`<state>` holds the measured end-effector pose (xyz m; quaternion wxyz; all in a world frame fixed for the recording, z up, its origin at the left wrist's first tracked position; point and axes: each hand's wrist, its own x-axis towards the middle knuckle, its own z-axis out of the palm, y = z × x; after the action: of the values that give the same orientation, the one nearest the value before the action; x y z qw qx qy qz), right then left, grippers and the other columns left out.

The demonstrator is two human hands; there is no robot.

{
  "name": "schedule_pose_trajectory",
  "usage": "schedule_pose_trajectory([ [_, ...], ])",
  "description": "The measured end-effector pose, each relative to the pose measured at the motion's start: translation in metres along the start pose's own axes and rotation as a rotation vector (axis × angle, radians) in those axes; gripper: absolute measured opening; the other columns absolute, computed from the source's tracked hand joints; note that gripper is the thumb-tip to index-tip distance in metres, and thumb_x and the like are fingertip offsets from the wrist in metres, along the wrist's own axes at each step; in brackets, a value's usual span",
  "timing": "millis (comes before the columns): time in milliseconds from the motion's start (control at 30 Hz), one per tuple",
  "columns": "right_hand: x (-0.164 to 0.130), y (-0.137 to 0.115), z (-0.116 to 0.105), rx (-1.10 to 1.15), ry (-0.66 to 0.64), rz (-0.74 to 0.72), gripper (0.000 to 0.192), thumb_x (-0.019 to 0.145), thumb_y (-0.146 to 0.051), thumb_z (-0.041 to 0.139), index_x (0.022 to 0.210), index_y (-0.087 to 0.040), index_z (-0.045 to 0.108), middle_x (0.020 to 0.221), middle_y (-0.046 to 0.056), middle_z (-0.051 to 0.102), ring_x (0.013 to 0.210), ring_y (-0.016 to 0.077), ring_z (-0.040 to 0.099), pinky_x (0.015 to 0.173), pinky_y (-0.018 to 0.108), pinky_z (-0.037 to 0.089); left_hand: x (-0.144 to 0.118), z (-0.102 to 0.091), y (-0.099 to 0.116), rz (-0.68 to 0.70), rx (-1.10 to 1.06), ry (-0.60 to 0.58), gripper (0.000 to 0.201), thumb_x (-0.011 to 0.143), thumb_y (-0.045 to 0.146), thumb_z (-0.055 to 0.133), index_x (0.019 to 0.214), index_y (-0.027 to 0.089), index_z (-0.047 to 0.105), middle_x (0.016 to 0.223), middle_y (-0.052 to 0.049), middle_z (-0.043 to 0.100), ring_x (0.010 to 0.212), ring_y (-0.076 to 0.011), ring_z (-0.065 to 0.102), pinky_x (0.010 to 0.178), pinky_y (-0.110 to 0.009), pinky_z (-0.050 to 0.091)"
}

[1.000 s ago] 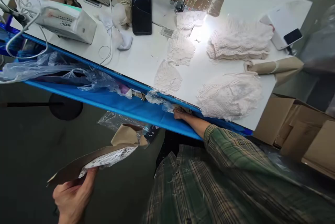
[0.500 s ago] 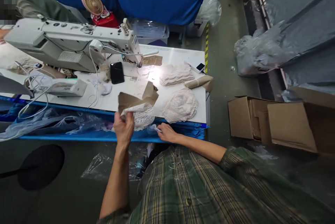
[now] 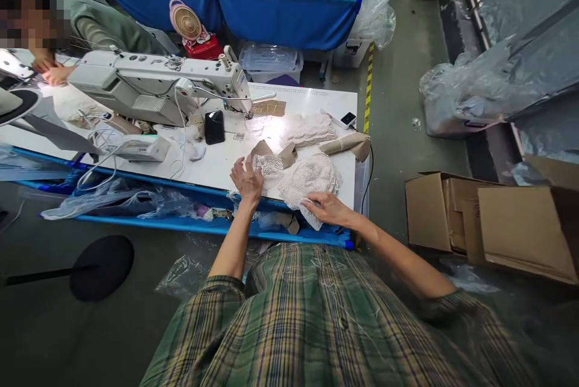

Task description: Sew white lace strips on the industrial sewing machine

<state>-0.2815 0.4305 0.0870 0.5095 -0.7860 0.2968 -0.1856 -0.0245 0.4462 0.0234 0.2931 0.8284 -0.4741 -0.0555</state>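
Below, plastic (image 3: 120, 202) in blue trough (image 3: 174, 225) — above, left hand (image 3: 246, 182) spread at lace bundle (image 3: 270, 165), right hand (image 3: 329, 209) pinched on lace piece (image 3: 310, 217)

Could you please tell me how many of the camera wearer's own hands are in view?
2: the left hand touches white lace beside brown paper on the table; the right hand holds a lace piece at the near edge of the rounded lace pile. Neither is hidden.
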Motion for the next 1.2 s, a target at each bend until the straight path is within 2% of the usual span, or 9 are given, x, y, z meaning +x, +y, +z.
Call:
schedule_pose_trajectory([
  [100, 0.016, -0.005, -0.004, 0.082, -0.019, 0.016, 0.038, 0.091, -0.043, 0.053, 0.062, -0.019, 0.049, 0.058, -0.005, 0.037, 0.056, 0.0099, 0.033, 0.057, 0.026, 0.027, -0.009, 0.004, -0.015, 0.023, -0.003, -0.007, 0.036, 0.088, 0.022, 0.057, 0.123, 0.014, 0.060, 0.122, -0.020, 0.056, 0.118, -0.0356, 0.052, 0.102, -0.051, 0.040],
  [200, 0.035, -0.001, -0.009, 0.159, 0.000, 0.068, 0.039, 0.090, -0.050, 0.054, 0.067, -0.018, 0.055, 0.059, -0.005, 0.038, 0.056, 0.0096, 0.033, 0.054, 0.025, 0.026, -0.009, 0.013, -0.028, -0.006, -0.037, -0.015, 0.030, 0.088, 0.024, 0.058, 0.116, 0.013, 0.063, 0.111, -0.018, 0.058, 0.111, -0.0330, 0.055, 0.099, -0.048, 0.044],
  [367, 0.054, 0.032, -0.024, 0.257, 0.139, 0.230, 0.041, 0.079, -0.057, 0.063, 0.073, -0.017, 0.061, 0.056, -0.003, 0.045, 0.057, 0.0120, 0.042, 0.053, 0.024, 0.032, -0.004, 0.020, -0.035, -0.056, -0.125, 0.006, 0.016, 0.085, 0.024, 0.060, 0.097, 0.016, 0.068, 0.101, -0.014, 0.059, 0.102, -0.0297, 0.059, 0.089, -0.043, 0.050],
  [500, 0.051, 0.054, -0.030, 0.360, 0.239, 0.362, 0.040, 0.067, -0.052, 0.071, 0.083, -0.016, 0.067, 0.060, 0.001, 0.059, 0.063, 0.0164, 0.055, 0.058, 0.027, 0.044, -0.003, 0.010, -0.028, -0.077, -0.203, 0.031, 0.008, 0.082, 0.021, 0.059, 0.081, 0.019, 0.066, 0.094, -0.011, 0.061, 0.096, -0.0272, 0.061, 0.088, -0.041, 0.049],
  [633, 0.046, 0.059, -0.031, 0.467, 0.286, 0.430, 0.036, 0.063, -0.045, 0.071, 0.085, -0.016, 0.069, 0.069, 0.003, 0.067, 0.067, 0.0163, 0.059, 0.062, 0.027, 0.048, 0.005, -0.009, -0.010, -0.066, -0.332, 0.005, 0.005, 0.078, 0.024, 0.063, 0.079, 0.019, 0.062, 0.087, -0.006, 0.063, 0.096, -0.0248, 0.061, 0.094, -0.040, 0.045],
  [767, 0.046, 0.054, -0.031, 0.569, 0.312, 0.447, 0.035, 0.065, -0.046, 0.071, 0.084, -0.016, 0.069, 0.074, 0.002, 0.069, 0.066, 0.0136, 0.058, 0.058, 0.024, 0.046, 0.017, -0.022, 0.014, -0.047, -0.542, -0.105, 0.017, 0.081, 0.035, 0.063, 0.082, 0.020, 0.057, 0.075, 0.000, 0.060, 0.074, -0.0156, 0.059, 0.074, -0.028, 0.050],
  [933, 0.031, 0.042, -0.048, 0.667, 0.334, 0.413, 0.039, 0.065, -0.048, 0.076, 0.087, -0.017, 0.070, 0.073, 0.000, 0.066, 0.062, 0.0100, 0.055, 0.057, 0.022, 0.046, 0.016, -0.036, 0.045, -0.062, -0.785, -0.205, 0.034, 0.083, 0.047, 0.064, 0.101, 0.018, 0.059, 0.082, -0.002, 0.064, 0.064, -0.0115, 0.059, 0.061, -0.023, 0.051],
  [1067, 0.008, 0.036, -0.079, 0.692, 0.386, 0.389, 0.042, 0.065, -0.050, 0.079, 0.090, -0.018, 0.071, 0.080, 0.002, 0.069, 0.067, 0.0124, 0.060, 0.062, 0.024, 0.049, 0.005, -0.044, 0.082, -0.131, -1.028, -0.402, 0.062, 0.073, 0.043, 0.079, 0.125, 0.018, 0.057, 0.085, -0.004, 0.068, 0.066, -0.0136, 0.062, 0.057, -0.023, 0.050],
  [1200, -0.009, 0.038, -0.106, 0.672, 0.441, 0.379, 0.041, 0.066, -0.052, 0.081, 0.089, -0.019, 0.071, 0.079, 0.003, 0.070, 0.066, 0.0132, 0.061, 0.061, 0.024, 0.049, -0.002, -0.032, 0.116, -0.087, -1.101, -0.655, 0.073, 0.075, 0.041, 0.080, 0.138, 0.019, 0.051, 0.087, -0.006, 0.069, 0.061, -0.0143, 0.061, 0.051, -0.024, 0.047],
])
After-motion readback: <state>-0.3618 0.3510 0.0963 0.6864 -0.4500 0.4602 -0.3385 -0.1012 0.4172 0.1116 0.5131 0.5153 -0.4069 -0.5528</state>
